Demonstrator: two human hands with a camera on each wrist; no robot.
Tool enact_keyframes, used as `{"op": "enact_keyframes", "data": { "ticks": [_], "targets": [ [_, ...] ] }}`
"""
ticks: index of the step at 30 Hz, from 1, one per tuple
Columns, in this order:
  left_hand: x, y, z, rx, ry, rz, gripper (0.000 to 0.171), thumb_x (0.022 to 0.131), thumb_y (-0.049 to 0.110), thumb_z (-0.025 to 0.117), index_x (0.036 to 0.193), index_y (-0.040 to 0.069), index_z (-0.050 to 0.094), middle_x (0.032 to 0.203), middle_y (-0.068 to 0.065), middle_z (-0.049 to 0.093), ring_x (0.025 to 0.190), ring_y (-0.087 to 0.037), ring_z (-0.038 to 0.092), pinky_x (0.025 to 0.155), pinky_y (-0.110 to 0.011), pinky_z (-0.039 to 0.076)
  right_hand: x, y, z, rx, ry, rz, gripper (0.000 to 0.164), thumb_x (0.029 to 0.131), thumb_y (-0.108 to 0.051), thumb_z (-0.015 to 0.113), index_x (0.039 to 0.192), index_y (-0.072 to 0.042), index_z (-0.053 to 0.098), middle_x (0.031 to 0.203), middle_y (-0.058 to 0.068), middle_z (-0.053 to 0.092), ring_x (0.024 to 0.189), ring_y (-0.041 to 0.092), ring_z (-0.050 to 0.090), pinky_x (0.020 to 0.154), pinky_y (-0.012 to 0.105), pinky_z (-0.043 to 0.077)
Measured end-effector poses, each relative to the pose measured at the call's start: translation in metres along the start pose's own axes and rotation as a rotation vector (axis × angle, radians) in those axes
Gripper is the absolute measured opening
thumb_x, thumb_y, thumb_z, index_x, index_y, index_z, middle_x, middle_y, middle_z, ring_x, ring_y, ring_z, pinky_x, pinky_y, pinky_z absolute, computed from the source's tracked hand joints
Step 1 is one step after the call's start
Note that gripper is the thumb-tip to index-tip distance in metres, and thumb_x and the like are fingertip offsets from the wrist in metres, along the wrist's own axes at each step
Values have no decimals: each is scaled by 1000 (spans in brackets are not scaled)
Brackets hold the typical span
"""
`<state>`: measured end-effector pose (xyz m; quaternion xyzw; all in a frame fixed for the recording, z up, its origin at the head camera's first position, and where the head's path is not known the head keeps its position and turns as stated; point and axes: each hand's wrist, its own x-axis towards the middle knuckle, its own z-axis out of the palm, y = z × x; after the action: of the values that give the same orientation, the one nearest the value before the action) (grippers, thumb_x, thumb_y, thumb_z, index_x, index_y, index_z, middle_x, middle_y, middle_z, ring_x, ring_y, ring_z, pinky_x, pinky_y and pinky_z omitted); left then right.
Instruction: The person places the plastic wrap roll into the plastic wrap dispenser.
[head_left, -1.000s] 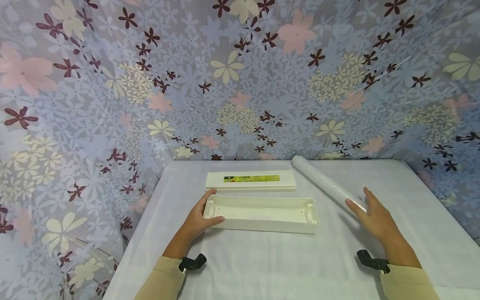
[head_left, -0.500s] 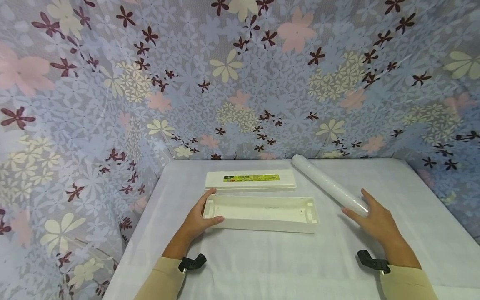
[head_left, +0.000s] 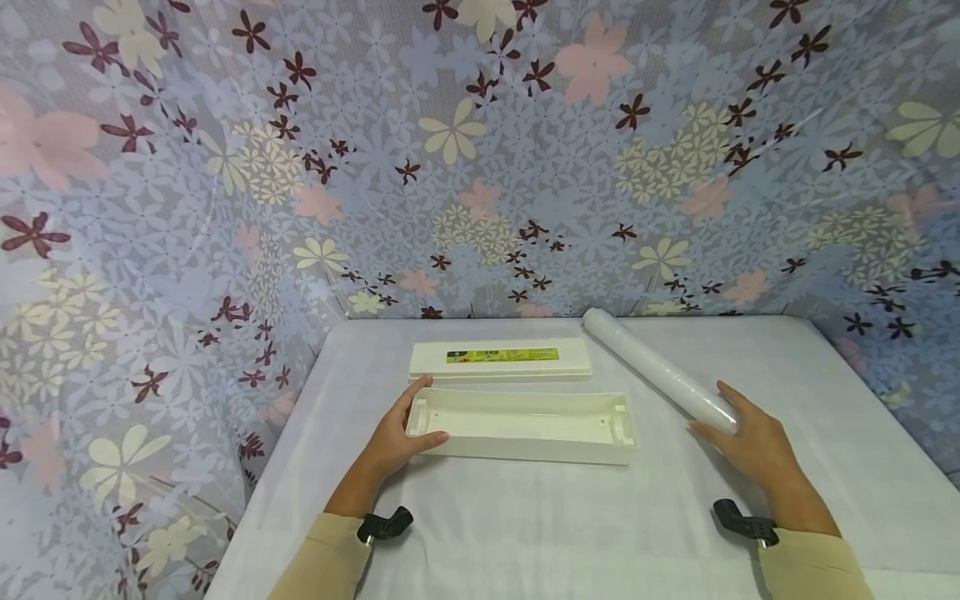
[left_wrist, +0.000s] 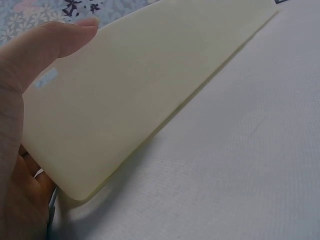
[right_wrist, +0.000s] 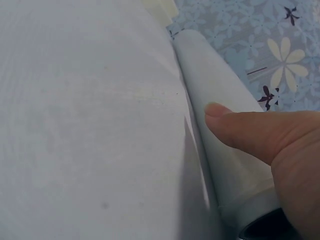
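Note:
A long, cream plastic box (head_left: pixel 525 417) lies open side up in front of me, with its inside bare. My left hand (head_left: pixel 393 433) grips its left end, thumb on the near wall and fingers round the far side; in the left wrist view the thumb lies over the box wall (left_wrist: pixel 125 95). To the right, a white roll of plastic wrap (head_left: pixel 652 362) lies slantwise. My right hand (head_left: pixel 757 442) holds its near end between thumb and fingers. The right wrist view shows that thumb across the roll (right_wrist: pixel 215 85); the other fingers are hidden there.
Behind the box lies its matching long lid (head_left: pixel 502 367), with a green and yellow label. All stand on a table with a white cloth (head_left: pixel 525 533). A flowered curtain (head_left: pixel 480 167) hangs along the table's back and sides.
My right thumb has come off the top of the roll to its left side, and the fingers have drawn in slightly around the roll's near end. The left hand and box stay put.

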<state>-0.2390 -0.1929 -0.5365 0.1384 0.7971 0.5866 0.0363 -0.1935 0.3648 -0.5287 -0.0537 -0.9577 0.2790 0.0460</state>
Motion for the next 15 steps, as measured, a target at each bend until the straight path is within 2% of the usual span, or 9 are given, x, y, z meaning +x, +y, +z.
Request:
{"op": "enact_keyframes", "data": {
  "ticks": [5, 11, 15],
  "targets": [
    [1, -2, 1, -2, 1, -7, 105, 83, 13, 93, 167, 24, 32, 167, 1, 34, 145, -27, 42, 115, -53, 36, 0, 0, 0, 6, 2, 5, 99, 97, -50, 76, 164, 2, 24, 149, 46, 36, 126, 67, 43, 95, 77, 39],
    [1, -2, 1, -14, 3, -3, 106, 83, 7, 90, 168, 20, 29, 168, -3, 32, 146, -31, 41, 115, -55, 35, -1, -1, 1, 19, 18, 8, 95, 96, -48, 77, 163, 0, 30, 147, 45, 40, 120, 64, 49, 88, 75, 44],
    [1, -1, 1, 4, 5, -2, 105, 83, 11, 92, 168, 22, 30, 168, -1, 33, 147, -29, 39, 117, -55, 33, -2, -1, 2, 37, 43, -4, 90, 96, -46, 78, 162, -1, 35, 147, 44, 42, 121, 63, 49, 88, 75, 44]
  ]
}}
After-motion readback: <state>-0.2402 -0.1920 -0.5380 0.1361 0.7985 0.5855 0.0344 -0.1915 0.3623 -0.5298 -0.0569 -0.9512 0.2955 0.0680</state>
